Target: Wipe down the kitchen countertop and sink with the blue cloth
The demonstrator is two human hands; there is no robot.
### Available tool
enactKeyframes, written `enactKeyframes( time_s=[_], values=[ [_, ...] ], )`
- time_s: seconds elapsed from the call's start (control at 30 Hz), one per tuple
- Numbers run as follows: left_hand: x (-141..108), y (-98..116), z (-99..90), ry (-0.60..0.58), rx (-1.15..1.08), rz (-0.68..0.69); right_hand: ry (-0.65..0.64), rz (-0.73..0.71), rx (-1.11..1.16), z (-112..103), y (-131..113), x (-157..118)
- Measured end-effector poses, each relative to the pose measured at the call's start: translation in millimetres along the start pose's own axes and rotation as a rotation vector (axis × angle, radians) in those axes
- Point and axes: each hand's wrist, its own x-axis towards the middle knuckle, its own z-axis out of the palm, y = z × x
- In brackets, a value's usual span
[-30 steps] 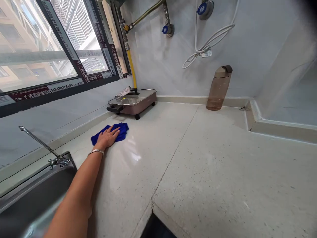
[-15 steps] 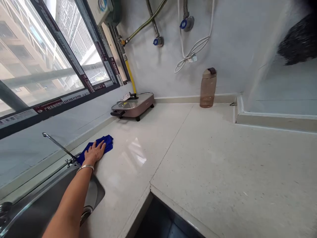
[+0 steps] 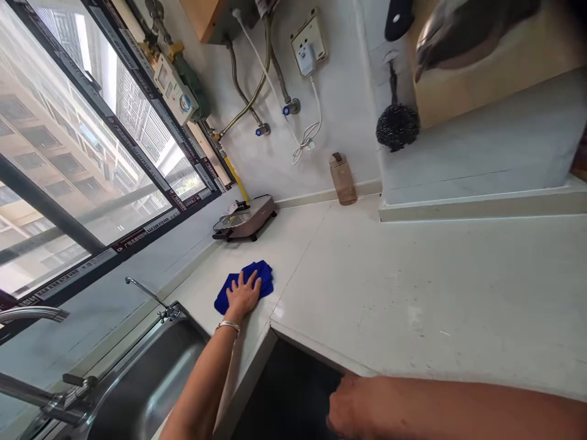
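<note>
My left hand (image 3: 243, 298) lies with spread fingers on top of a dark blue cloth (image 3: 266, 278), pressing it against the pale countertop (image 3: 367, 275). The cloth is bunched and creased, and part of it sticks out past the fingertips on both sides. A bracelet (image 3: 228, 326) circles the left wrist. At the lower edge of the view my right hand (image 3: 346, 406) is by the counter's front edge, over the dark gap. Its fingers are turned away and hidden, so what it holds, if anything, does not show.
A steel sink (image 3: 151, 379) with a slim tap (image 3: 149, 290) lies to the left. Toward the back corner stands a lidded electric pan (image 3: 247, 220); a brown bottle (image 3: 343, 180) stands by the wall. A black scrubber (image 3: 398, 127) hangs at upper right, beside a board (image 3: 481, 85).
My left hand has slid the blue cloth away from the sink tap, rightward along the counter. My right arm has come into view. The camera view has shifted, showing more wall.
</note>
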Motion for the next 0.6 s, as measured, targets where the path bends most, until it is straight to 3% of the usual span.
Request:
enactKeyframes(
  time_s=[0.17, 0.37, 0.5, 0.6],
  values=[
    [-33.7, 26.6, -2.9, -0.018, -0.005, 0.153, -0.036, 0.044, -0.115, -23.8, -12.7, -20.2],
    [-65.3, 16.4, -7.6, -0.035, 0.006, 0.255, -0.033, 0.009, -0.155, -21.6, -12.1, -24.9],
    [-77.5, 10.5, -8.5, -0.045, 0.029, 0.331, -0.058, 0.029, -0.156, -15.6, -9.6, -13.1],
    [-77.8, 10.9, -9.7, -0.053, 0.045, 0.382, -0.008, 0.003, -0.029, -7.2, -3.6, -1.5]
  ],
)
